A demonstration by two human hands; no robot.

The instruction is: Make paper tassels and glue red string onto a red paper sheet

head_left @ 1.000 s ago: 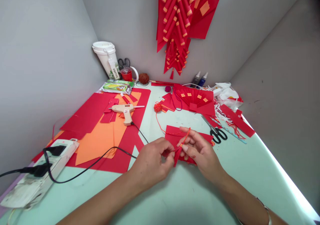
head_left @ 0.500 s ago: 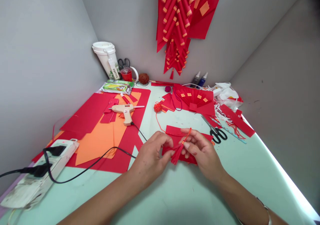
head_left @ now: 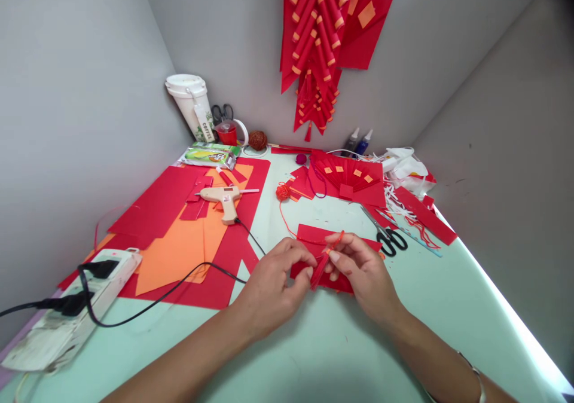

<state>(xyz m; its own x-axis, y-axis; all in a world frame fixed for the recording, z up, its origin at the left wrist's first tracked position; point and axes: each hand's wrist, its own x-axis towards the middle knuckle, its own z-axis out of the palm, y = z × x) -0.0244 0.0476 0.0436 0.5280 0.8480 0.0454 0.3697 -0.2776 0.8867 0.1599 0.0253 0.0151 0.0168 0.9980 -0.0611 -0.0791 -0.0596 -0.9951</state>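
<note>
Both hands meet over a red paper sheet near the table's middle. My left hand pinches the lower end of a small red paper tassel between thumb and fingers. My right hand pinches the tassel's upper end, where a red string loop sticks up past the fingers. A red string runs from the sheet back to a small red yarn ball.
A glue gun lies on red and orange paper at left, its black cord leading to a white power strip. Black scissors lie right of my hands. Red folded paper pieces, glue bottles and a white bucket stand at the back.
The tassel's fringe fanned out half a second ago and is now gathered narrow. My left hand slid up along it; my right hand stayed nearly in place.
</note>
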